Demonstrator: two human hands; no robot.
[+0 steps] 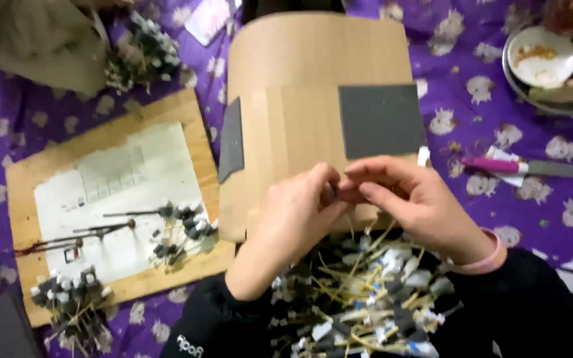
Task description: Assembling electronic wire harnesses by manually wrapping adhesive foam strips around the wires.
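My left hand and my right hand meet over the near edge of a curved cardboard piece, fingertips pinched together on a small dark part between them. The part is mostly hidden by the fingers. Below my wrists lies a heap of small black and white parts on thin yellowish sticks. A dark grey square pad sits on the cardboard just beyond my right hand.
A wooden board at left carries a white paper sheet, thin metal tools and more small parts. A pink-handled knife and a bowl with food remains lie at right on the purple patterned cloth.
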